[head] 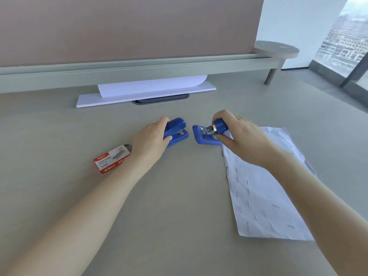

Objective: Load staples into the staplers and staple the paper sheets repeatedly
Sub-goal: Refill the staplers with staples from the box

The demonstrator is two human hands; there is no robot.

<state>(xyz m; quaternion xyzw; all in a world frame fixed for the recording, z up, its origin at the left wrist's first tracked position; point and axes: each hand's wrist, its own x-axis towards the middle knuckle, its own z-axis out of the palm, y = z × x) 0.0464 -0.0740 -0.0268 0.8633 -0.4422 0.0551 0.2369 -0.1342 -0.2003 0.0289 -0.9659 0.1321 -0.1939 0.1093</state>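
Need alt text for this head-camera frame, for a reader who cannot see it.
On a grey desk, the left hand holds a closed blue stapler while the right hand holds a second, opened blue stapler. A staple-covered paper sheet lies right, a red staple box left.

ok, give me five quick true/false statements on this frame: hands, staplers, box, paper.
1. The left hand holds a blue stapler. True.
2. The right stapler is closed. False: its top is swung open, metal magazine showing, in the right hand's grip.
3. The staple box lies right of both staplers. False: it lies left, by the left wrist.
4. The sheet under the right forearm carries many staples. True.
5. The paper stack sits between the staplers. False: it lies farther back, by the partition.
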